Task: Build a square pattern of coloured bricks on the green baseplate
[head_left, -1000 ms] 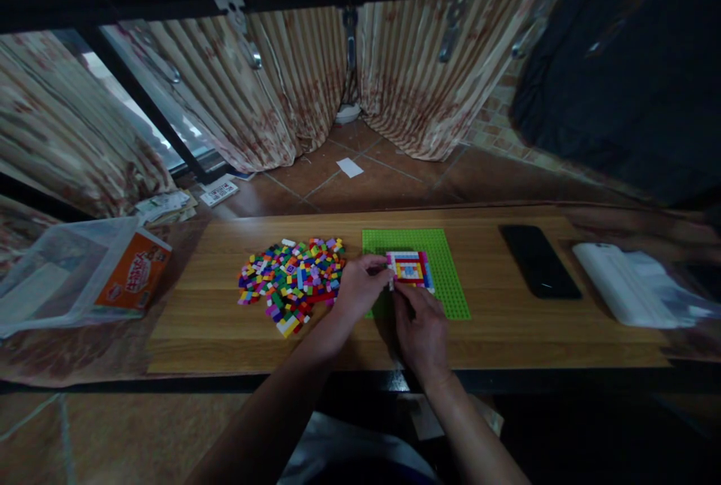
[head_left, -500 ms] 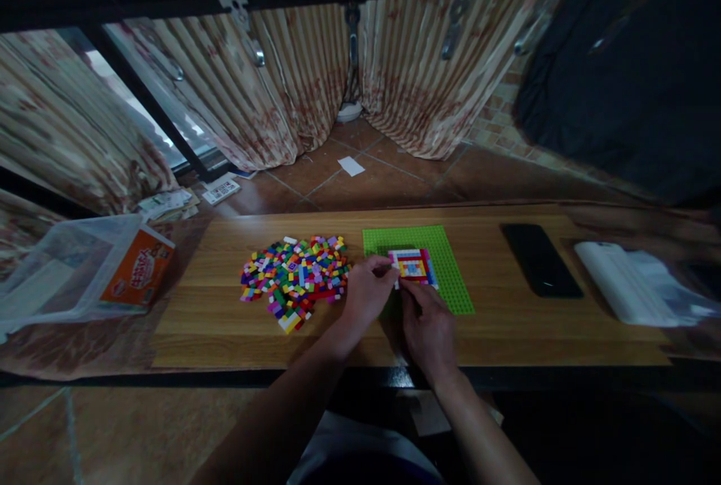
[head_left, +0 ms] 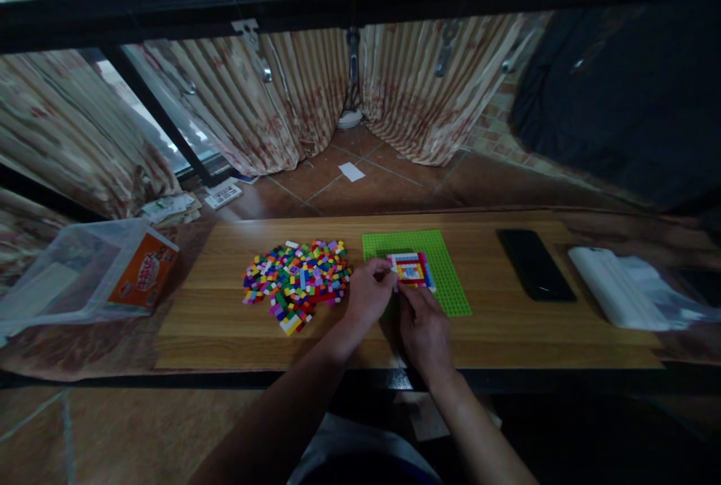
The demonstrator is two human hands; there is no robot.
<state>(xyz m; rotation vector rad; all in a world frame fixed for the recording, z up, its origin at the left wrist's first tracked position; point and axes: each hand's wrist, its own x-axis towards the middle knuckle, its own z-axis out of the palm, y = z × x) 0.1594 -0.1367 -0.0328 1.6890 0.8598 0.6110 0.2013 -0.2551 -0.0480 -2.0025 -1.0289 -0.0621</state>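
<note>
A green studded baseplate (head_left: pixel 452 286) lies on the wooden board, bearing a rectangular pattern of coloured toy bricks (head_left: pixel 411 269) in white, red, yellow, blue and pink. At the pattern's left edge is my left hand (head_left: pixel 370 291), its thumb and fingertips pinched together; whatever they hold is too small to make out. My right hand (head_left: pixel 423 325) rests at the front left corner of the pattern, fingers curled and fingertips close to those of my left. Its grip is hidden. Left of both hands spreads a heap of loose toy bricks (head_left: pixel 304 275) in many colours.
A clear plastic bin (head_left: pixel 84 245) with an orange label stands at the left. On the right, a black phone (head_left: pixel 535 265) lies on the wooden board (head_left: pixel 225 335), beside a white packet (head_left: pixel 605 286) with clear plastic. Papers and striped curtains (head_left: pixel 315 94) are beyond.
The camera view has tilted slightly, so the scene sits a little lower. Both hands stay at the pattern's left edge, with only slight finger movement.
</note>
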